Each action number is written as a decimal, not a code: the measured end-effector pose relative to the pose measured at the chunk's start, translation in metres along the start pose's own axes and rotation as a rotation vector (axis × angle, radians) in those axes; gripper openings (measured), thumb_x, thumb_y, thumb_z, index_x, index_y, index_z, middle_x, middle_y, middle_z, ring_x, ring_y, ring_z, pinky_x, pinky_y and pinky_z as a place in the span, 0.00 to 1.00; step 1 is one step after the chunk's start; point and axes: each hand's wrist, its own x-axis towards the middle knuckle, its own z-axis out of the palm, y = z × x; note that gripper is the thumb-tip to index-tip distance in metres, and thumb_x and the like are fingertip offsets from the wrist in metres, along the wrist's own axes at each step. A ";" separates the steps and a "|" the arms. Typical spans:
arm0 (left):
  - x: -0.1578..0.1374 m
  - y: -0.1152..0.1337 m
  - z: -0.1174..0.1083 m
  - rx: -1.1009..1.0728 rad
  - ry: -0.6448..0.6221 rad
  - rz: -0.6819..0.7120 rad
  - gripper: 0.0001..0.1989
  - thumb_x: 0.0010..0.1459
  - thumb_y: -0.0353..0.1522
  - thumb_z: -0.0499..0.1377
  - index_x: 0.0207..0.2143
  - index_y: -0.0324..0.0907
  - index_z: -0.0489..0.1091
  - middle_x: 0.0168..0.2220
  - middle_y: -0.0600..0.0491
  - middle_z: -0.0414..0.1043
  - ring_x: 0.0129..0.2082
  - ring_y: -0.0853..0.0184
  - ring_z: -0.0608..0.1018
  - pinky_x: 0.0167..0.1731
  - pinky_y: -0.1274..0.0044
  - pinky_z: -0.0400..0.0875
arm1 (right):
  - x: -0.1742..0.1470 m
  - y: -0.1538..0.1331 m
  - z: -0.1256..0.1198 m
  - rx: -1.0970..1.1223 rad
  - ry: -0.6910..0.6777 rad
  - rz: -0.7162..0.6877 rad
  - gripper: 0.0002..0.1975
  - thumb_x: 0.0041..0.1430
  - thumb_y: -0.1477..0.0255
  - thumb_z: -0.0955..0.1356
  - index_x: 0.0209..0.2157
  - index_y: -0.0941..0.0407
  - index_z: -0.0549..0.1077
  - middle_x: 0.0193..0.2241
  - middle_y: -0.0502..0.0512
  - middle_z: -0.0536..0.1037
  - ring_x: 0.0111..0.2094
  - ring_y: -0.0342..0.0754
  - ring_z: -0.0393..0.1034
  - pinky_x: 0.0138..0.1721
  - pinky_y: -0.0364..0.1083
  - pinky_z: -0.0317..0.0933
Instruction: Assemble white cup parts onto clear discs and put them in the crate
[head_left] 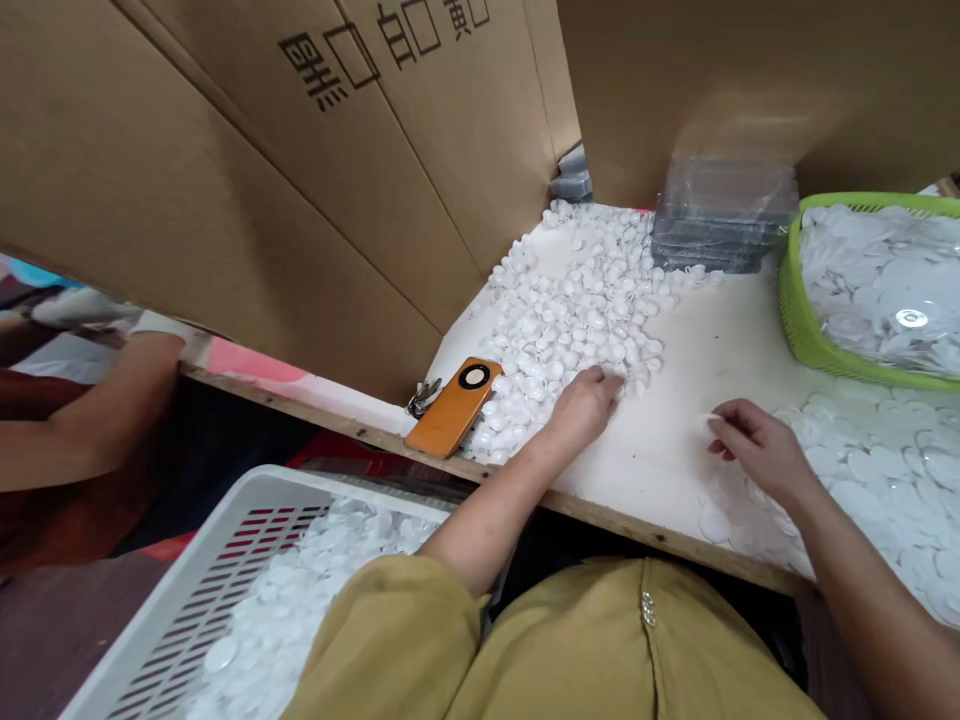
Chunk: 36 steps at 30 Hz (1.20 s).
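Pinching a white piece (711,420) between fingers (739,411), right hand (766,452); left hand (583,408) by the white pile (585,305), hold unclear.

"Anything readable?"
"Black characters (390,40) on the cardboard panel (315,200), left of and beyond the left fingers (609,382)."
"Saying what?"
"黑 (313,72), then an open square (352,57). Next, what looks like 白 (395,35) with its own square; last, a pair resembling 黄 (457,15), partly cut off."

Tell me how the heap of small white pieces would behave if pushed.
The heap would probably spread and slide, being many loose pieces on a flat tabletop. Each piece looks light, being small; rounded outlines suggest some might roll.
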 end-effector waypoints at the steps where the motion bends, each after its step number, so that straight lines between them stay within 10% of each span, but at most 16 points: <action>1: 0.001 0.001 0.004 -0.017 -0.004 0.001 0.11 0.54 0.28 0.56 0.40 0.42 0.73 0.38 0.50 0.67 0.37 0.64 0.72 0.35 0.76 0.68 | -0.004 -0.001 0.008 0.082 -0.051 0.022 0.13 0.53 0.59 0.68 0.34 0.55 0.70 0.25 0.50 0.74 0.27 0.47 0.73 0.28 0.45 0.66; 13: -0.034 0.017 0.028 -0.445 -0.158 0.061 0.07 0.54 0.34 0.63 0.34 0.39 0.74 0.32 0.53 0.69 0.30 0.71 0.73 0.30 0.81 0.65 | 0.007 -0.019 0.068 0.255 -0.324 0.349 0.15 0.46 0.63 0.72 0.27 0.56 0.65 0.18 0.50 0.75 0.16 0.43 0.70 0.13 0.38 0.57; 36: -0.012 0.006 0.001 -0.455 -0.411 0.101 0.08 0.51 0.35 0.63 0.33 0.39 0.71 0.28 0.56 0.70 0.27 0.71 0.71 0.27 0.80 0.60 | 0.019 -0.025 0.067 0.187 -0.401 0.430 0.16 0.48 0.65 0.71 0.32 0.55 0.61 0.16 0.49 0.74 0.14 0.43 0.68 0.13 0.38 0.56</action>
